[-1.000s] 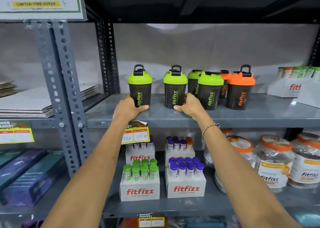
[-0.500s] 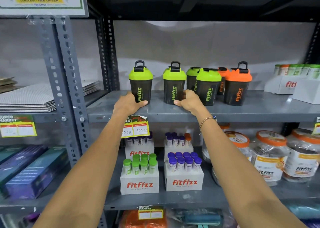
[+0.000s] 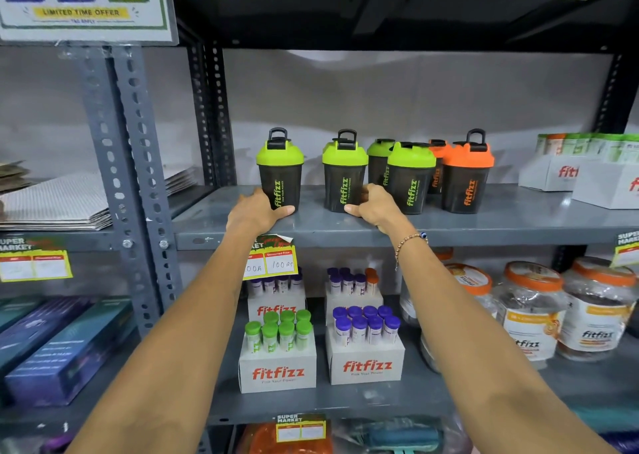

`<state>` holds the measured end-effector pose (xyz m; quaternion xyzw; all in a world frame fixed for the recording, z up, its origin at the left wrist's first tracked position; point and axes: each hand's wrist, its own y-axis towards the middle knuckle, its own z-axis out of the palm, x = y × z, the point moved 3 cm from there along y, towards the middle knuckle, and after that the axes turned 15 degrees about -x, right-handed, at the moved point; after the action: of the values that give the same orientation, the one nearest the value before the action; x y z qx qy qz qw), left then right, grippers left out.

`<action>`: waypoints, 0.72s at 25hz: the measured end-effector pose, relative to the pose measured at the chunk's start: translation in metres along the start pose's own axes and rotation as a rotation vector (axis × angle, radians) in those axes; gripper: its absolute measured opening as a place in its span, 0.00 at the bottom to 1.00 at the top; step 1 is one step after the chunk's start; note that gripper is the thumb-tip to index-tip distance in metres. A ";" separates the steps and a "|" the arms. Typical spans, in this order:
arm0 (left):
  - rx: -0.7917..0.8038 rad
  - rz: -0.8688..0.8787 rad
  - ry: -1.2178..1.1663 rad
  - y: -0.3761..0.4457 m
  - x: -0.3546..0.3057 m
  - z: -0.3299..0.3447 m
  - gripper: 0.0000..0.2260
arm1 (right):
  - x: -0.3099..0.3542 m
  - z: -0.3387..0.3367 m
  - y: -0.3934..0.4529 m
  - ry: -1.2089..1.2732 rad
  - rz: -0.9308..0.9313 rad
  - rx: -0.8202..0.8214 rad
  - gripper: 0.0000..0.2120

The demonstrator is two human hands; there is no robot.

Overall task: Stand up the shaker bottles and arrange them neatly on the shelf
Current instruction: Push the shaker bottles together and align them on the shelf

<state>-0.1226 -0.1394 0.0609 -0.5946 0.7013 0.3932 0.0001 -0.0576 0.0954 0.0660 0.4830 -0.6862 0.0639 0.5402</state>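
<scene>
Shaker bottles, dark plastic with green lids, upright mid-frame on grey metal shelf (image 3: 345,232), leftmost (image 3: 280,172) cupped low by left hand (image 3: 254,211), neighbour (image 3: 344,173) by right hand (image 3: 375,206): risk of nudging the crowded cluster (image 3: 411,177) right of centre over.

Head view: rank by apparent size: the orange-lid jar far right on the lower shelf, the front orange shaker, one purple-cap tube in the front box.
1. Orange-lid jar, though it sits nearer the camera, so true size is unsure.
2. Front orange shaker.
3. Purple-cap tube, clearly smallest.
</scene>
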 end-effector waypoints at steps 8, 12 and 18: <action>-0.004 -0.002 0.014 -0.002 -0.001 0.000 0.32 | -0.004 0.003 0.004 -0.030 -0.007 0.010 0.22; -0.023 0.001 0.033 -0.004 -0.003 -0.002 0.32 | -0.002 0.003 0.005 -0.011 0.004 0.016 0.21; -0.022 -0.015 -0.036 -0.007 -0.003 -0.006 0.36 | -0.004 0.001 0.002 -0.083 0.005 0.009 0.20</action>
<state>-0.1131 -0.1403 0.0629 -0.5925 0.6925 0.4114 0.0090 -0.0595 0.0981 0.0634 0.4860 -0.7089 0.0482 0.5088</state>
